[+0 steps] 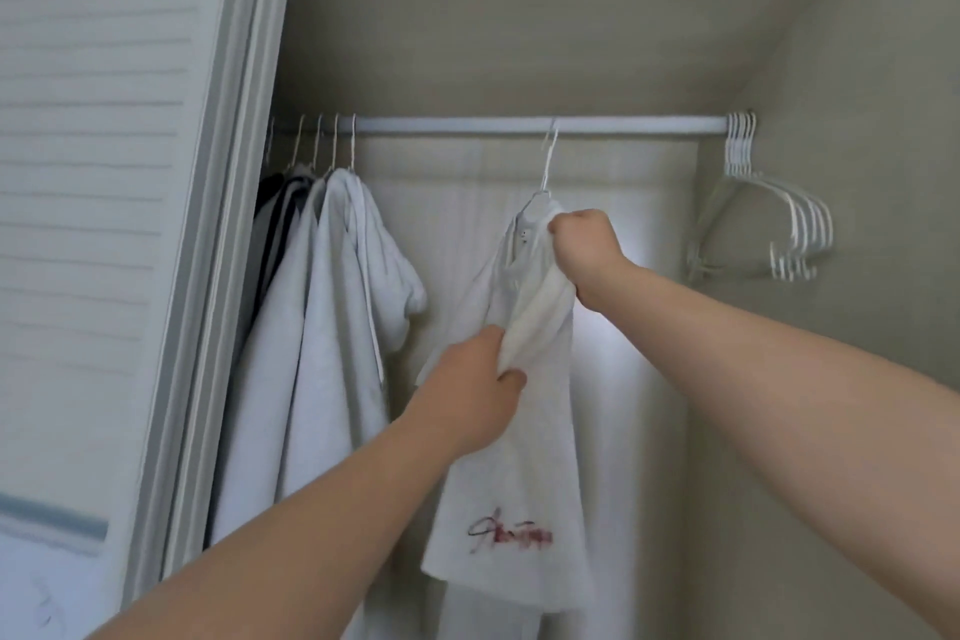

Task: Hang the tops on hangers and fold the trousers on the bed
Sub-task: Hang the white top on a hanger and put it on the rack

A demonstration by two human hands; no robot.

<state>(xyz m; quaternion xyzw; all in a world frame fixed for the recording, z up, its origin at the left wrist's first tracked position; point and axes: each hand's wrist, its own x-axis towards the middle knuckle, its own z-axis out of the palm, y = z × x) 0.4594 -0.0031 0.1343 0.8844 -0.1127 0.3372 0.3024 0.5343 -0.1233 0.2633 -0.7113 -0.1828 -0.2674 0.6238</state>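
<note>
Currently, a louvred closet door [104,172] is seen at left, with the closet rod [467,125] run across the recess beside it. A bunch of hung garments [332,327], pale grey outermost, is parked at the rod's left end. A stack of empty white hangers [795,224] is hooked at the right end. The white top [519,442], red script print near the hem, is hung mid-rod, apart from both groups, long axis vertical. Its shoulder fabric is clenched by the right hand [587,250] just under the hanger neck. A gathered fold lower down and to the left is gripped by the left hand [478,379]. The hanger hook [549,156] is placed straight above the right hand and looks seated over the rod, though contact is blurred. Judgement: this top is nearly hung and only straightening is needed. The hook is nearer the right hand, so steadying is best done there while the fold is drawn down along the garment's axis.
</note>
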